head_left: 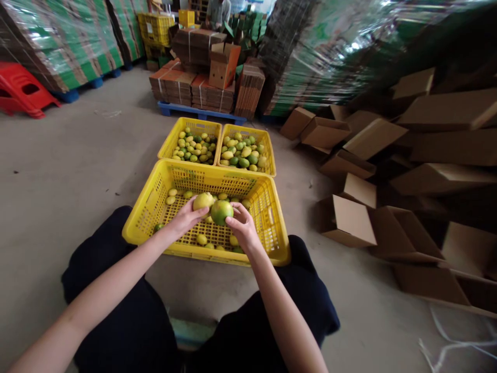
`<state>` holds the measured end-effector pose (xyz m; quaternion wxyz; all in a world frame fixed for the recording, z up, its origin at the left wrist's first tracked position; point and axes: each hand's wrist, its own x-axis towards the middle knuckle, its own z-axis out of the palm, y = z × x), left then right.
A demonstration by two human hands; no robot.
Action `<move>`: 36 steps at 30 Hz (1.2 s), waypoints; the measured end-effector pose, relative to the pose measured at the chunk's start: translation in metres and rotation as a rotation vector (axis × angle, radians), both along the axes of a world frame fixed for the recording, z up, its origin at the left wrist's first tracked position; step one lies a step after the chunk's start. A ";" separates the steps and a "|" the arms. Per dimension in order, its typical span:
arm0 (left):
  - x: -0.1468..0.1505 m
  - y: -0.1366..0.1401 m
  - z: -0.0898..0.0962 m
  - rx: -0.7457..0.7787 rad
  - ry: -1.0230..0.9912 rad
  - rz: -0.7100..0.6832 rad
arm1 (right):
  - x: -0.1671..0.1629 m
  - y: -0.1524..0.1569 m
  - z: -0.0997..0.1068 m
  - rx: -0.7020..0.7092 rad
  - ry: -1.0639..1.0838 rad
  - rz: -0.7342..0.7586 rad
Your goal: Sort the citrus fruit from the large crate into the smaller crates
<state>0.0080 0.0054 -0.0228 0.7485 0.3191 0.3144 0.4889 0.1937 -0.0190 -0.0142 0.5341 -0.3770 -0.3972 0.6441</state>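
My left hand (187, 216) is closed around a pale yellow lemon (203, 201). Beside it, my right hand (243, 223) grips a rounder green-and-yellow lemon (221, 212) by its right side. The two fruits are close together, held above a large yellow plastic crate (134, 217) between my knees. Several loose lemons lie spread over the crate's slotted floor, among them a yellow lemon (201, 239) near the front and a small lemon (171, 200) toward the left. My forearms and hands hide part of the crate's inside.
Behind stand two fuller crates, a left crate (165, 142) and a right crate (271, 155), holding yellow and green lemons. Open cardboard boxes (351, 220) are heaped at right. Flattened cartons (212, 96) lie on a blue pallet (202, 112); a red stool (29, 90) is at left. A person (218, 11) is far back.
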 end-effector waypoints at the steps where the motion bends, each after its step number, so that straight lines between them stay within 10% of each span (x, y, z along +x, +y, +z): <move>1: 0.000 0.000 0.001 0.021 0.009 0.012 | 0.001 0.001 -0.001 0.000 -0.020 -0.012; 36: -0.007 0.004 0.004 -0.095 0.085 0.026 | -0.004 0.005 -0.014 -0.072 -0.010 -0.030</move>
